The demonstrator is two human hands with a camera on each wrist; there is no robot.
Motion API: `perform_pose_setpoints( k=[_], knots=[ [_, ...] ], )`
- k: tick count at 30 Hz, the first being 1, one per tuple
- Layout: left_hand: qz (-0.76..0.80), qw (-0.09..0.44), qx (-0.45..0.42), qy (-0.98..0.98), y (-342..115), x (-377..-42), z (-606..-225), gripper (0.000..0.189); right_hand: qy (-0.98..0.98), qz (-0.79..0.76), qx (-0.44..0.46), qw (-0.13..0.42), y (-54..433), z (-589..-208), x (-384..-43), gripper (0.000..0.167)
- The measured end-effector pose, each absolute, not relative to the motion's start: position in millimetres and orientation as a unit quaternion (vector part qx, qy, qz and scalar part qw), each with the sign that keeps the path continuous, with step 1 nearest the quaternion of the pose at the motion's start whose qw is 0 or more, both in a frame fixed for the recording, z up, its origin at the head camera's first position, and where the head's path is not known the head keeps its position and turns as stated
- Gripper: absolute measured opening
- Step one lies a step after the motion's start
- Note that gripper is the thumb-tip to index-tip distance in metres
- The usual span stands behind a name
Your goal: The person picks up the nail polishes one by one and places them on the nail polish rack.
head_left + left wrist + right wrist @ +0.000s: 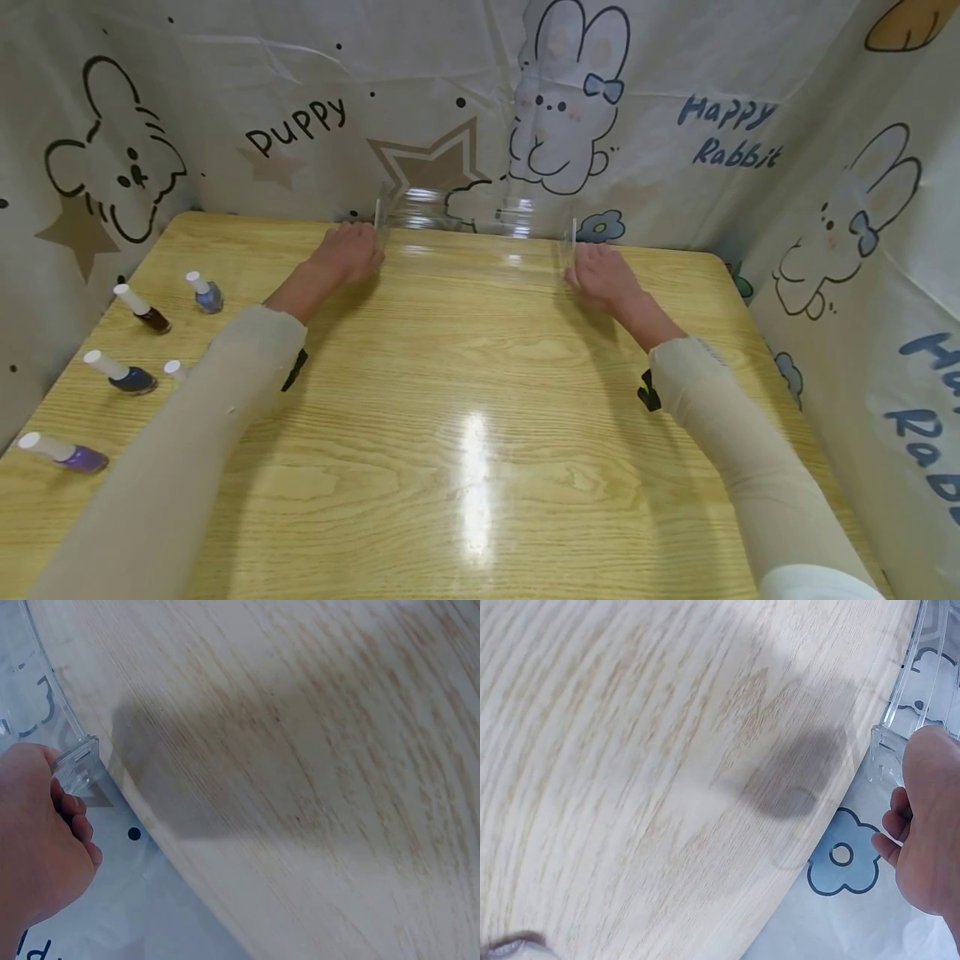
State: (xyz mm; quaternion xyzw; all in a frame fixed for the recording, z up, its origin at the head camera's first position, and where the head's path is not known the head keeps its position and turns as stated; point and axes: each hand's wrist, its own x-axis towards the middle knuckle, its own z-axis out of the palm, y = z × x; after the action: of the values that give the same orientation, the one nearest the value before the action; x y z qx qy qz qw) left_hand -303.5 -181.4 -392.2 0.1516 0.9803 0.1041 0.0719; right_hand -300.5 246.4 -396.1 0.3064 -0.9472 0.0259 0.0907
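Note:
A clear plastic rack (465,223) stands at the far edge of the table, with light glinting off its see-through shelves. My left hand (348,252) grips its left end panel, fingers curled round the edge. At the opposite end, my right hand (603,273) holds the right panel in the same way. The left wrist view shows a clear corner of the rack (79,761) against the left hand (45,832). In the right wrist view, the other corner of the rack (889,754) meets the right hand (930,817); part of its grip is hidden there.
Several nail polish bottles with white caps lie on the table's left side: dark brown (153,319), light blue (208,297), dark blue (133,380) and purple (82,458). The left sleeve partly covers another white cap (175,368). A printed curtain (420,75) hangs behind the table (420,500).

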Motion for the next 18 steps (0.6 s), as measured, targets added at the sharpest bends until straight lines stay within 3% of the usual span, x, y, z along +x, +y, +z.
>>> perform_pose_setpoints(
  k=[8, 18],
  knots=[
    [0.106, 0.089, 0.148, 0.979, -182, -304, -391, 0.033, -0.963, 0.023, 0.263, 0.051, 244, -403, -304, 0.024],
    [0.115, 0.092, 0.139, 0.979, -186, -305, -395, 0.034, -0.964, 0.018, 0.261, 0.055, 238, -409, -307, 0.025]
  ],
)
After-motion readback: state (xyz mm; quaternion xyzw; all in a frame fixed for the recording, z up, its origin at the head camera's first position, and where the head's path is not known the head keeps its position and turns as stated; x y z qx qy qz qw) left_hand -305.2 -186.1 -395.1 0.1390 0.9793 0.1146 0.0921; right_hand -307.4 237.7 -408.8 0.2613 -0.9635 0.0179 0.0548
